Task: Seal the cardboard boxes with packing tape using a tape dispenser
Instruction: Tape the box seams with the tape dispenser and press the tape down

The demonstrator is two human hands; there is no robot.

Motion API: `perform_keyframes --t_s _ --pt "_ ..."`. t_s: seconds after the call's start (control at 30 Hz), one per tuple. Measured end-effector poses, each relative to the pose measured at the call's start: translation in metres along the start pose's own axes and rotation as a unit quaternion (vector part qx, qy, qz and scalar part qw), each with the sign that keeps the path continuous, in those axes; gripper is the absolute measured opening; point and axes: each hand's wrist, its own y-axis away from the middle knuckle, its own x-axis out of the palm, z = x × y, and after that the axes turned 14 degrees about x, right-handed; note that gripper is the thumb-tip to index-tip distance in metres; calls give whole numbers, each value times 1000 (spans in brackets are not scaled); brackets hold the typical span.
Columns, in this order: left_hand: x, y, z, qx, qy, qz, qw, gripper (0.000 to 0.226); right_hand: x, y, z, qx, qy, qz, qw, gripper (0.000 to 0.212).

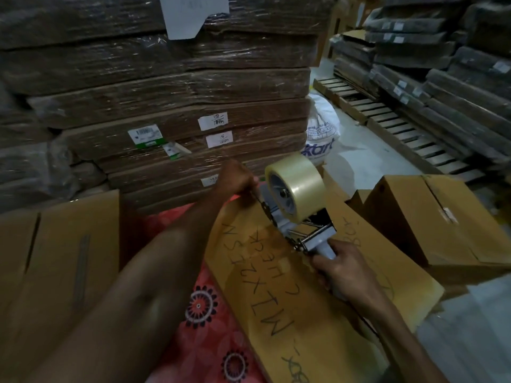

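Observation:
A cardboard box (276,294) with black handwriting lies in front of me, on a red floral cloth (204,327). A grey tape dispenser (301,228) with a roll of clear packing tape (297,186) sits on the box's top near its far end. My right hand (340,269) grips the dispenser's handle. My left hand (235,176) reaches past the box's far edge, fingers curled, pinching what looks like the tape end at the dispenser's front; the tape itself is hard to see.
A second box (431,217) stands to the right and another box (55,272) to the left. A tall wrapped stack of flat cartons (166,87) rises just behind. A white printed sack (320,134), wooden pallets (387,117) and more bundles lie at the right.

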Motion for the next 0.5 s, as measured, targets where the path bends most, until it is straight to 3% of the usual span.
perform_keyframes --t_s 0.3,0.5 --pt "4 -10 21 -1 -69 -8 998 32 11 -17 10 48 9 35 998 8" --pt "6 -13 36 -1 -19 -5 1000 33 15 -19 8 76 10 32 997 3"
